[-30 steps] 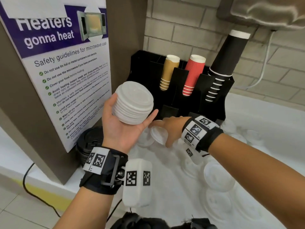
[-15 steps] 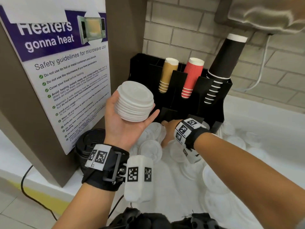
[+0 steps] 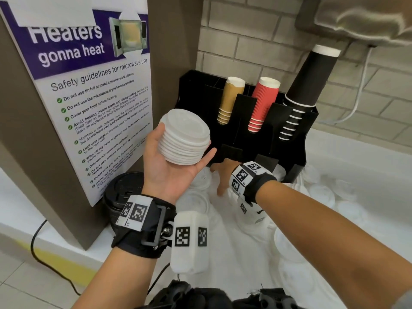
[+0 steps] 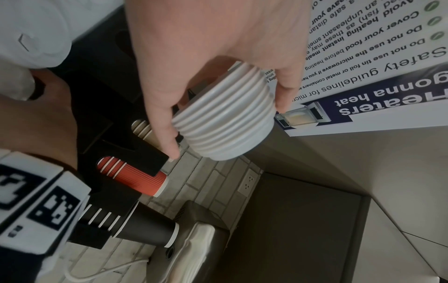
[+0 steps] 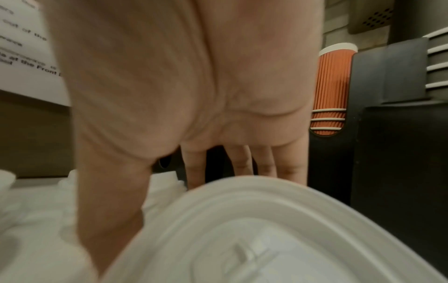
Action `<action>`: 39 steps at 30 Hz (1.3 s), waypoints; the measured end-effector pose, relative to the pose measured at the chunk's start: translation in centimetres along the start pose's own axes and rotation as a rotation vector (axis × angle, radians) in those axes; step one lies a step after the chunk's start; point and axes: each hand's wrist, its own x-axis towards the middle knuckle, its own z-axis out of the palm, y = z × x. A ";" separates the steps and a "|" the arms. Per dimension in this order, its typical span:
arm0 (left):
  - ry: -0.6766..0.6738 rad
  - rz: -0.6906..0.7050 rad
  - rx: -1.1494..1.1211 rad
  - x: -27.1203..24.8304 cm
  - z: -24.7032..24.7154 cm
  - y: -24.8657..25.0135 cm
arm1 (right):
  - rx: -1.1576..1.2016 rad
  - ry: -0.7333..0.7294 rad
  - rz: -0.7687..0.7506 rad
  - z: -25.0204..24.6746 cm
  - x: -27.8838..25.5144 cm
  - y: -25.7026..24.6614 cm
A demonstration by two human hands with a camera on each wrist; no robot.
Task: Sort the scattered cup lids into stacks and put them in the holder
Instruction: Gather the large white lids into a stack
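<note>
A stack of several white lids [image 3: 185,137] rests in my upturned left hand [image 3: 178,166], thumb and fingers curled up its ribbed sides [image 4: 225,118]. My right hand [image 3: 220,172] reaches palm down among scattered white lids [image 3: 196,201] at the foot of the black holder [image 3: 249,139]. In the right wrist view its fingers [image 5: 242,162] stretch straight down behind a loose white lid [image 5: 266,229], and I see nothing gripped. More loose lids [image 3: 321,192] lie to the right on the white counter.
The holder carries sleeves of tan cups [image 3: 229,99], red cups [image 3: 263,103] and tall black cups [image 3: 305,85]. A stack of black lids [image 3: 124,188] stands by the poster panel [image 3: 89,108] at left. A brick wall is behind.
My right hand has moved forward and down from beside the left hand to the foot of the holder. The left hand keeps the stack about where it was.
</note>
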 end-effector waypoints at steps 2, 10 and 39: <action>-0.005 0.007 -0.006 0.0 0.0 0.1 | 0.006 0.039 -0.017 0.0 0.0 -0.2; 0.004 0.035 -0.004 -0.4 0.3 0.3 | 0.162 0.210 -0.062 -3.2 -2.4 2.0; -0.043 -0.011 -0.027 -0.8 -0.4 -0.1 | 0.334 0.266 -0.036 -1.7 -1.0 2.2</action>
